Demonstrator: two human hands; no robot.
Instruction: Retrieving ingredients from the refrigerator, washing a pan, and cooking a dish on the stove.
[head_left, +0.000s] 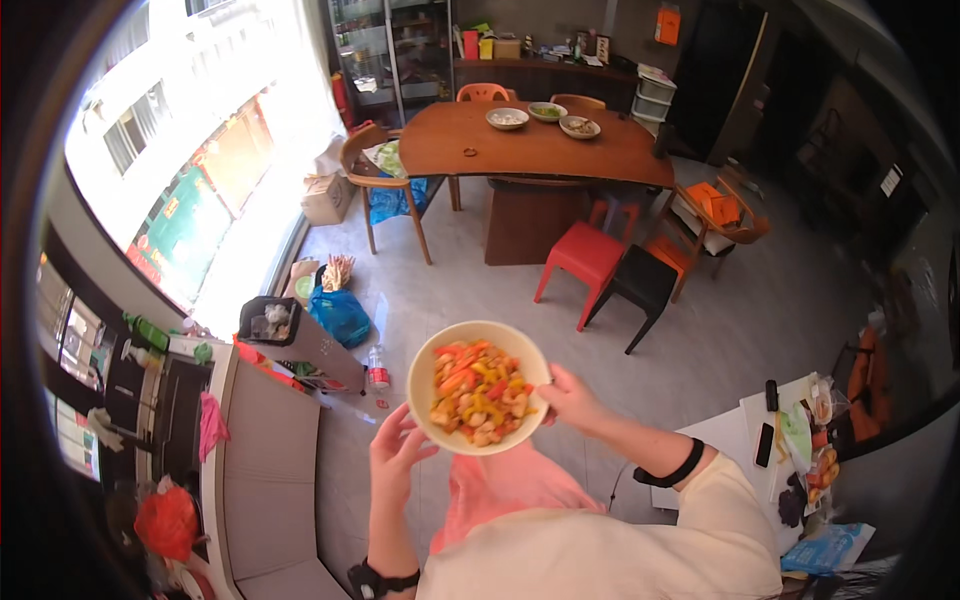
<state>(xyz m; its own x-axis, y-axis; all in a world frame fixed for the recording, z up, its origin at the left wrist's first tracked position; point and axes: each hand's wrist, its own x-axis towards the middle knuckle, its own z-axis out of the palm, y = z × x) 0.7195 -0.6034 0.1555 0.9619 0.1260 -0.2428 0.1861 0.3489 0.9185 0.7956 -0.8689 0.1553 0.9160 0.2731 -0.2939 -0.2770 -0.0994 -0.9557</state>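
A cream-coloured round bowl (480, 328) is up in front of my body, above the grey floor. In it lies a stir-fry of shrimp-like chunks with red and yellow pepper strips (484, 390). My right hand (574, 397) grips the bowl's right rim, some of its fingers hidden beneath. At the lower left, my left hand (397, 442) supports the bowl's side with its fingers spread along it; the contact underneath is hidden. Farther ahead stands a brown wooden table (457, 139) bearing a bowl of white food (508, 118), a bowl of green food (547, 112) and a bowl of brownish food (580, 127).
A red stool (585, 251) and a black stool (641, 277) stand before the table. Leftward are a wooden chair (371, 180), a trash bin (300, 341), a blue bag (341, 315) and a plastic bottle (378, 369) on the floor. A kitchen counter (217, 450) flanks the left; a cluttered white table (720, 427) flanks the right.
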